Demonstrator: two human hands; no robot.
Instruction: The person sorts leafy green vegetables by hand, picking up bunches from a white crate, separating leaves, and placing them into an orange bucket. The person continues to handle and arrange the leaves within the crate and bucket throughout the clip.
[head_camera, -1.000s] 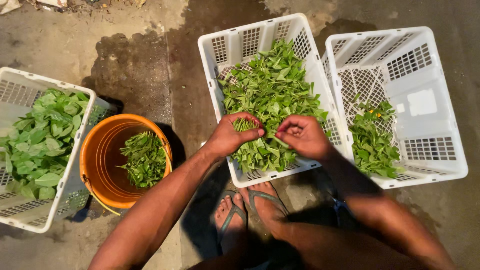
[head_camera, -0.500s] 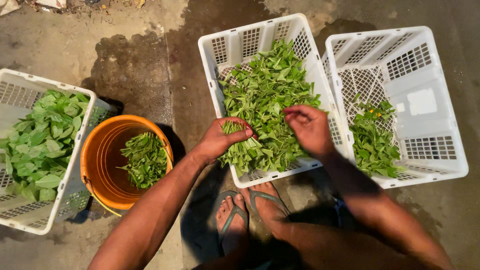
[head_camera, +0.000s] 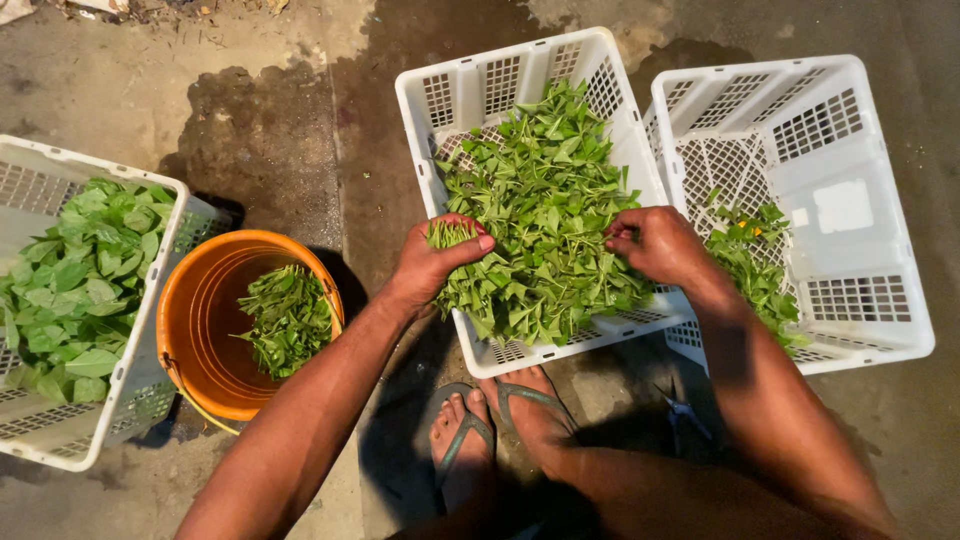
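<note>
A white slatted crate (head_camera: 520, 60) in front of me holds a heap of green leafy stems (head_camera: 545, 190). My left hand (head_camera: 435, 262) is closed around a small bunch of cut stems (head_camera: 448, 234), held over the near left part of the heap. My right hand (head_camera: 655, 243) pinches a leafy sprig at the heap's right edge, near the crate wall. The hands are apart, about a hand's width between them.
A second white crate (head_camera: 850, 210) on the right holds a few greens (head_camera: 750, 260). An orange bucket (head_camera: 190, 340) with trimmed greens stands at left, next to another white crate (head_camera: 60, 440) of broad leaves. My sandalled feet (head_camera: 495, 430) rest on wet concrete below the middle crate.
My hands have drawn apart: the right moved to the heap's right side, the left stayed with its bunch of stems and lifted slightly.
</note>
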